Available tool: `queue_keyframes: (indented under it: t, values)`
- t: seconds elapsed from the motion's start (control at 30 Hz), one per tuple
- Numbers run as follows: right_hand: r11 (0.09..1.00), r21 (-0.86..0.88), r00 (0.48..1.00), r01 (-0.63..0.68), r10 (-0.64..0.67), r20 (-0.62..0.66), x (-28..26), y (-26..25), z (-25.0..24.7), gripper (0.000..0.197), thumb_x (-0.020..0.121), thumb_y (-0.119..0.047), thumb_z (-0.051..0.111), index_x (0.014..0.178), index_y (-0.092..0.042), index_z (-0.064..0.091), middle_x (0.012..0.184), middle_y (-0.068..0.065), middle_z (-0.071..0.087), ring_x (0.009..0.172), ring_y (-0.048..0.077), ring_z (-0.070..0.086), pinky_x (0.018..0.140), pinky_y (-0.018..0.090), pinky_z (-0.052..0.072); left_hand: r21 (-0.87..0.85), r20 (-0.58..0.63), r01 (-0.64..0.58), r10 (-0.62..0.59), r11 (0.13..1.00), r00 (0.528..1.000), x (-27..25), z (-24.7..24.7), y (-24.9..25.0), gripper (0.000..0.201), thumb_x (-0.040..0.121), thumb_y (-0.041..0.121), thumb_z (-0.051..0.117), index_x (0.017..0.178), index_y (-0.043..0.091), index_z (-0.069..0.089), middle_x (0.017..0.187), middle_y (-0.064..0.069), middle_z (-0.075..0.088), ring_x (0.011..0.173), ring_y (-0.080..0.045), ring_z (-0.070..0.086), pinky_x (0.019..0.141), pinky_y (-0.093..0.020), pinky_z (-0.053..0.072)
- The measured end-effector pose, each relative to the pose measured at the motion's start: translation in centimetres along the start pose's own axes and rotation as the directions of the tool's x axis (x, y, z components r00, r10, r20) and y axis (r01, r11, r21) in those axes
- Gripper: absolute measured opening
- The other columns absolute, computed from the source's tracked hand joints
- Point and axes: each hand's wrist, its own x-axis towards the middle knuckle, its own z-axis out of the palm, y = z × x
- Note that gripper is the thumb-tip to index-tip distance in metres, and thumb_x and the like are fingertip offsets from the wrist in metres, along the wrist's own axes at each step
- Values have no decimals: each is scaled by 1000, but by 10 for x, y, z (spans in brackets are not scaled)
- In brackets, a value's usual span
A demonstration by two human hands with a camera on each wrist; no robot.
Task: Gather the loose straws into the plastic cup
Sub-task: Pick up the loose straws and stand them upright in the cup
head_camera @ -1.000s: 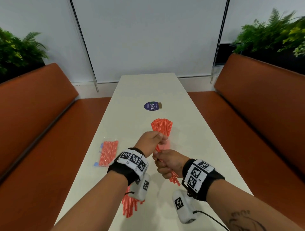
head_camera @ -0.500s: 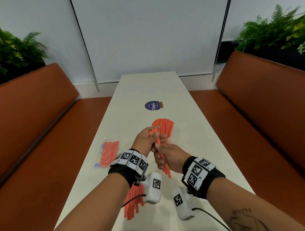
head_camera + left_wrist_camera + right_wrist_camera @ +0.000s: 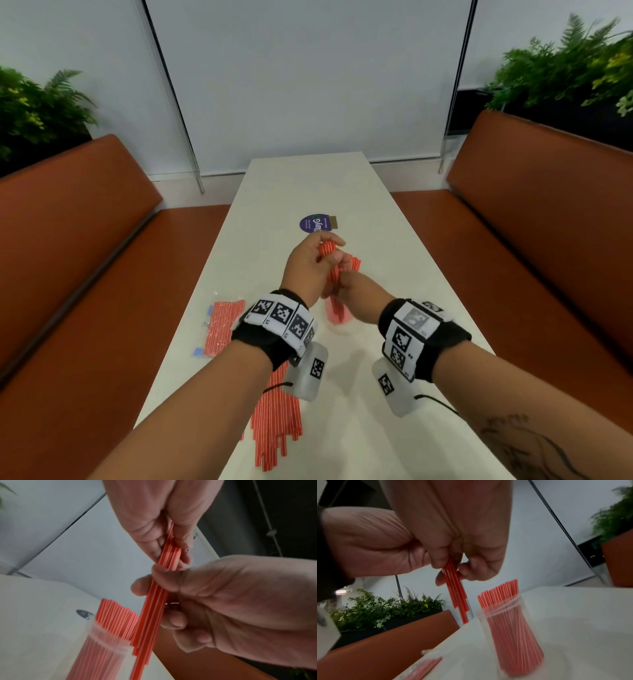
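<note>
Both hands hold a small bundle of red straws (image 3: 334, 274) nearly upright. My left hand (image 3: 327, 248) pinches its top end, and my right hand (image 3: 342, 289) grips it lower down. The left wrist view shows the bundle (image 3: 154, 608) running between my left fingertips (image 3: 184, 555) and the curled right hand (image 3: 223, 601). A clear plastic cup (image 3: 339, 318) with many straws in it stands just below. The bundle's (image 3: 456, 592) lower ends hang beside the cup (image 3: 513, 628), left of its rim. More loose straws (image 3: 274, 411) lie under my left forearm.
A sealed packet of red straws (image 3: 222, 322) lies near the left edge of the long white table (image 3: 308, 178). A purple round sticker (image 3: 313, 224) sits farther along. Orange benches (image 3: 85, 240) flank both sides, with plants behind them.
Both hands have lifted the bundle and carried it away from me towards the cup. It has swung from slanting back at me to nearly upright. The left hand slid up to its top.
</note>
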Motion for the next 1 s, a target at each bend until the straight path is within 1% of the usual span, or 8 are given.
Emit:
queue_keyframes:
  t: [0.1, 0.3, 0.43, 0.53, 0.67, 0.77, 0.87, 1.0]
  values:
    - [967, -248, 977, 55, -103, -187, 16, -6, -16, 39, 97, -13, 44, 59, -20, 41, 66, -4, 42, 74, 20, 47, 60, 25, 34, 44, -71, -92, 95, 995, 993, 15, 1, 9, 43, 84, -8, 57, 88, 35, 61, 88, -5, 64, 87, -23, 62, 83, -32, 52]
    - [969, -244, 942, -39, -46, -333, 44, 9, -21, 42, 96, -15, 48, 57, -21, 32, 65, -4, 37, 73, 21, 46, 65, 27, 32, 77, -141, -43, 54, 996, 989, 44, 16, -3, 52, 84, -13, 50, 104, 32, 65, 106, -14, 65, 102, -28, 61, 96, -36, 50]
    - [968, -189, 957, -166, 112, -266, 55, 29, -14, 9, 86, -10, 58, 88, -3, 62, 94, 17, 67, 91, 31, 64, 72, 30, 46, 265, -120, 82, -51, 961, 991, 45, 17, -27, 42, 88, -10, 44, 116, 14, 65, 117, -9, 62, 107, -24, 60, 96, -28, 46]
    - [982, -29, 910, -188, 163, -381, 56, 41, -22, 37, 83, -7, 64, 120, -4, 57, 117, 11, 61, 109, 26, 60, 92, 31, 48, 357, -162, 119, -64, 926, 985, 44, 5, -41, 43, 90, -8, 45, 125, 14, 56, 133, -7, 50, 115, -21, 55, 92, -21, 41]
    - [994, 24, 851, -110, 106, -515, 56, 53, -36, 42, 89, -3, 57, 130, -9, 51, 129, 9, 53, 111, 22, 58, 94, 28, 46, 474, -178, 183, -110, 861, 978, 43, -6, -59, 49, 92, -2, 48, 138, 14, 41, 143, -9, 40, 128, -22, 46, 105, -26, 37]
    - [958, -282, 907, -59, -66, -417, 54, 60, -34, 53, 94, -10, 46, 145, -16, 32, 153, 2, 31, 138, 19, 38, 108, 32, 36, 697, -53, 103, -92, 710, 994, 39, -3, -67, 64, 92, 10, 52, 148, 15, 21, 156, -5, 23, 144, -21, 25, 117, -38, 27]
    - [750, -656, 975, 85, -199, -102, 55, 70, -22, 61, 97, -15, 39, 151, -13, 10, 161, 3, 4, 149, 20, 6, 118, 37, 25, 883, 136, -66, -119, 464, 984, 36, 4, -74, 69, 94, 30, 50, 150, 18, 11, 160, 1, 6, 149, -16, 8, 117, -41, 20]
    - [728, -678, 989, 99, -150, -16, 55, 72, -16, 59, 99, -17, 35, 151, -16, 8, 161, 1, -2, 149, 21, -3, 120, 41, 14, 924, 169, -81, -211, 373, 963, 37, 2, -73, 65, 95, 36, 44, 150, 19, 13, 161, 2, 3, 149, -17, 4, 119, -42, 15]
